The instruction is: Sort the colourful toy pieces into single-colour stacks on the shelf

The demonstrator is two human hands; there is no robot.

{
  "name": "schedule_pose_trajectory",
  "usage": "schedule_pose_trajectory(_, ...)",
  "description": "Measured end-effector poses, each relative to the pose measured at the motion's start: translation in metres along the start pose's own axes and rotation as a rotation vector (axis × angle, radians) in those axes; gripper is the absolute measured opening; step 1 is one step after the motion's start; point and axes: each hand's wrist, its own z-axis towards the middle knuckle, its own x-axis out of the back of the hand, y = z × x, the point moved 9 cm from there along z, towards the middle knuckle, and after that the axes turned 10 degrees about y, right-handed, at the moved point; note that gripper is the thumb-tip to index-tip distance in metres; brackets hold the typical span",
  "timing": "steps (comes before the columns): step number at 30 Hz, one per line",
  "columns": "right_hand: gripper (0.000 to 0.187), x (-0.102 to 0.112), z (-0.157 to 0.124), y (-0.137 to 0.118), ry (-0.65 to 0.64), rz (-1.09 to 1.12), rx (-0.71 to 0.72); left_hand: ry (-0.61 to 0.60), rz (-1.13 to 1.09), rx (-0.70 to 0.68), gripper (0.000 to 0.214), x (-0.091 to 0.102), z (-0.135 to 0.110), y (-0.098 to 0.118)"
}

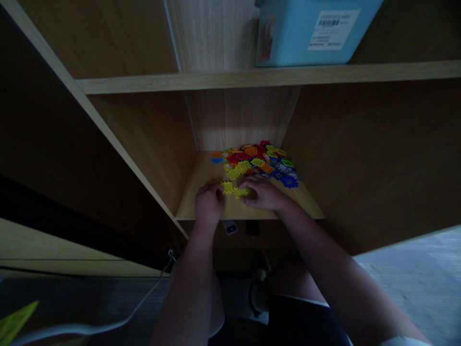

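Shelf (237, 212) with multicoloured pile (251, 152). Just in front of the pile, the left hand (209, 203) has fingers pinched on the left yellow tile (227, 187); the right hand's (262, 193) fingers clamp the right yellow tile (240, 192).

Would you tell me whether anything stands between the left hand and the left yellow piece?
Nothing visible does: the left hand meets the outer edge of the left yellow piece. The coloured pile lies farther back, and the right hand is on the opposite side.
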Motion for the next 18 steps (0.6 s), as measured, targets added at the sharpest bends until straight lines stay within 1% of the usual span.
schedule_pose_trajectory(3,0.023,0.0,0.001,0.001,0.005,0.022,-0.011,0.0,0.015,-0.005,0.021,-0.001,0.0,0.0)
schedule_pose_trajectory(6,0.019,0.001,0.001,0.003,0.032,0.056,-0.028,-0.009,0.027,0.003,0.021,-0.001,0.0,0.0)
schedule_pose_trajectory(13,0.018,0.016,0.002,0.011,0.182,0.06,-0.094,-0.014,0.037,-0.026,0.021,-0.003,0.001,0.001)
schedule_pose_trajectory(15,0.019,0.018,0.003,0.01,0.203,0.068,-0.094,-0.033,0.03,-0.047,0.02,-0.005,0.0,0.004)
schedule_pose_trajectory(18,0.018,0.018,0.004,0.007,0.193,0.075,-0.083,-0.069,-0.016,-0.11,0.018,-0.007,-0.001,0.01)
